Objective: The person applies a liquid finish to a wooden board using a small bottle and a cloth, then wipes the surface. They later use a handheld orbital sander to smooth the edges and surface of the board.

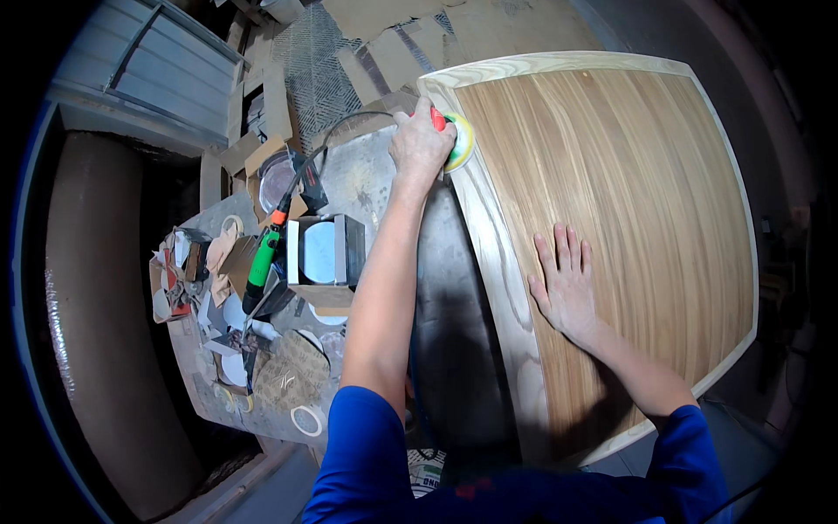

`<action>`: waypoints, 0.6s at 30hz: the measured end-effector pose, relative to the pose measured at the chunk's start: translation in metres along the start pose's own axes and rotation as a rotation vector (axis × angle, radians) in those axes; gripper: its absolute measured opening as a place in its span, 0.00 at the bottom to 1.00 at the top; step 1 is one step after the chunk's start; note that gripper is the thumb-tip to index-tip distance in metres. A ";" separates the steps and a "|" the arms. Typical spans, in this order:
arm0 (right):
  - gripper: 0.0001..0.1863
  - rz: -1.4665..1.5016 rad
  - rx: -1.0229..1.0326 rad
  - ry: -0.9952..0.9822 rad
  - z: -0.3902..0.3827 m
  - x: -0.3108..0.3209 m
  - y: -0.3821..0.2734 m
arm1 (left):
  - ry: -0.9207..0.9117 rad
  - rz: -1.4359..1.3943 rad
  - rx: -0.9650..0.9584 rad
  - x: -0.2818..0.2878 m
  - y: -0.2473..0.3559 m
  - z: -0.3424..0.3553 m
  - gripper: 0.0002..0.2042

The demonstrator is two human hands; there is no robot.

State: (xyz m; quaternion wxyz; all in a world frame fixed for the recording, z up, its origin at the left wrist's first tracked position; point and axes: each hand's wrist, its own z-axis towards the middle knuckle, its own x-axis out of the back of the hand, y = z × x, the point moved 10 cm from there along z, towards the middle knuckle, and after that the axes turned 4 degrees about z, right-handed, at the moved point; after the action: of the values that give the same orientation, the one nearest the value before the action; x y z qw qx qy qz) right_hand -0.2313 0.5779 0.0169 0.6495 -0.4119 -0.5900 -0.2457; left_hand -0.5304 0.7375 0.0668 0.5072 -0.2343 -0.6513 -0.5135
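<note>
My left hand [419, 147] is wrapped round a small hand-held sander [438, 119] with a red body. Its round yellow-and-green pad [460, 142] stands tilted against the pale frame border near the far left corner of a wooden panel [628, 166]. The panel has brown striped grain inside a lighter wood frame [497, 231]. My right hand [566, 284] lies flat on the brown surface, fingers spread, with nothing in it. My left fingers hide much of the sander's body.
A worn table [367, 175] on the left carries an open box of light-blue discs [319, 251], a green-and-black tool [262, 266], a tape roll [306, 421] and scraps. A dark cable or hose [336, 127] runs near my left hand. Cardboard sheets [524, 35] lie beyond.
</note>
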 end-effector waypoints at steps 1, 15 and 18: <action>0.39 -0.006 0.002 0.017 -0.001 -0.001 0.000 | -0.022 -0.020 0.014 -0.001 -0.003 -0.017 0.28; 0.34 -0.070 0.038 0.232 -0.003 -0.002 0.002 | -0.054 -0.109 0.036 0.008 0.025 -0.325 0.23; 0.34 -0.108 0.069 0.255 -0.005 -0.005 0.002 | -0.064 -0.099 0.056 0.007 0.028 -0.390 0.24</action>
State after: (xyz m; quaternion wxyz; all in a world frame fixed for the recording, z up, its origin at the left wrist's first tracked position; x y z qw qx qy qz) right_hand -0.2279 0.5738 0.0120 0.7189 -0.3222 -0.5321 -0.3103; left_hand -0.3464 0.3929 0.0687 0.4663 -0.2041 -0.6921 -0.5118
